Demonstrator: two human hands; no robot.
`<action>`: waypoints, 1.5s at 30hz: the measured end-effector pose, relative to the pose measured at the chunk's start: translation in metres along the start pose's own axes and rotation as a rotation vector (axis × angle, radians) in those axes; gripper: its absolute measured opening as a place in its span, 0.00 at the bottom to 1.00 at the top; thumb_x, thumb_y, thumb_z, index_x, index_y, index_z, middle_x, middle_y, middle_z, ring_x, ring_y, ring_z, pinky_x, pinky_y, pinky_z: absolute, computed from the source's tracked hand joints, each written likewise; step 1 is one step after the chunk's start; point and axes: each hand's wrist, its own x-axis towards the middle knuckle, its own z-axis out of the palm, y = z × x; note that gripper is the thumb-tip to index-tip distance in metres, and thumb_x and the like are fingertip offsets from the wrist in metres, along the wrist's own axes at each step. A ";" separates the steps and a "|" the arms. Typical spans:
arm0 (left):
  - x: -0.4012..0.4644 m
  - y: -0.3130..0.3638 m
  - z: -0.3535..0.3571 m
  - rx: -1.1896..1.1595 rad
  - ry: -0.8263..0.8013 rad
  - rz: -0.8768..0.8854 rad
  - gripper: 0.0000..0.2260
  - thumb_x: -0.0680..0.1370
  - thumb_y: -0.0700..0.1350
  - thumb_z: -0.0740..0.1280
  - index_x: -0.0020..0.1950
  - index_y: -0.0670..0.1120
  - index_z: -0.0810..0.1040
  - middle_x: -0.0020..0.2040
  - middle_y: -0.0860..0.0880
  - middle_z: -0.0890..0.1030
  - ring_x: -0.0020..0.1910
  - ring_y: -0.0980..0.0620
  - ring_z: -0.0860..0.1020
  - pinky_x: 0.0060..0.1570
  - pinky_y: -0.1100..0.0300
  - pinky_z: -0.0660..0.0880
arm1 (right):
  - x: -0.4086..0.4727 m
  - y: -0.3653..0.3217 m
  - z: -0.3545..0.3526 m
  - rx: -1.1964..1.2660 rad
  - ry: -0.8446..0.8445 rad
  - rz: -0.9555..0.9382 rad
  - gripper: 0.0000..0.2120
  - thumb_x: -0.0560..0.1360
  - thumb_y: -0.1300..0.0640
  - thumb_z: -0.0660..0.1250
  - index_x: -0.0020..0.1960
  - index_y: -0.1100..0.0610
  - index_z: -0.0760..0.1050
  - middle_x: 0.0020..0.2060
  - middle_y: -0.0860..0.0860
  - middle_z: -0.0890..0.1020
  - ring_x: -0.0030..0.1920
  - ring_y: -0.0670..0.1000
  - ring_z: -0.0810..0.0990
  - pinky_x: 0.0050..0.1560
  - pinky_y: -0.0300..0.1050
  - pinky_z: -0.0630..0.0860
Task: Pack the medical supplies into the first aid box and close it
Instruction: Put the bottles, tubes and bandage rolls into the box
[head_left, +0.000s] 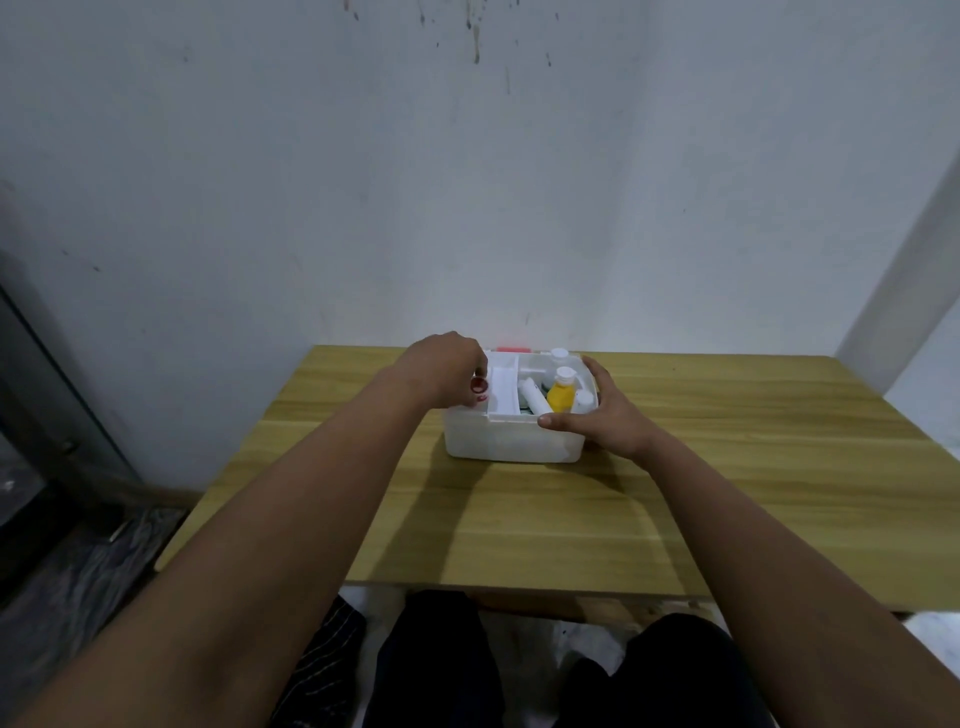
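Observation:
An open white first aid box (506, 441) stands on the wooden table near the wall. Inside it are a yellow bottle with a white cap (562, 395), a white tube (535, 399), white-capped bottles (559, 355) and a white flat packet (503, 389). My left hand (441, 371) hovers over the box's left side with its fingers closed on a small red-and-white item (479, 387). My right hand (605, 415) grips the box's right front corner, thumb on the front rim.
The wooden table (675, 493) stands against a white wall. A red part (511, 350) shows behind the box. My dark-clothed legs are below the table's front edge. A dark cabinet stands on the left.

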 end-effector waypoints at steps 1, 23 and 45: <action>0.000 0.000 0.001 0.000 -0.003 -0.008 0.13 0.76 0.50 0.74 0.58 0.48 0.85 0.50 0.49 0.86 0.49 0.47 0.82 0.45 0.55 0.79 | 0.000 0.000 0.000 -0.002 0.002 -0.003 0.69 0.54 0.37 0.87 0.83 0.41 0.49 0.75 0.46 0.70 0.71 0.52 0.74 0.71 0.57 0.75; 0.001 -0.004 0.005 -0.254 -0.065 -0.083 0.14 0.75 0.49 0.76 0.60 0.49 0.87 0.49 0.52 0.86 0.46 0.52 0.81 0.45 0.58 0.79 | -0.004 -0.003 0.001 -0.006 -0.003 -0.004 0.70 0.53 0.37 0.87 0.83 0.43 0.47 0.76 0.47 0.69 0.71 0.53 0.73 0.71 0.57 0.74; -0.076 -0.096 0.028 -0.352 -0.227 -0.425 0.18 0.77 0.45 0.72 0.67 0.49 0.82 0.64 0.46 0.81 0.58 0.48 0.79 0.57 0.55 0.75 | 0.001 0.002 -0.001 0.002 0.008 -0.029 0.65 0.57 0.40 0.87 0.82 0.44 0.52 0.72 0.45 0.73 0.68 0.50 0.77 0.66 0.57 0.78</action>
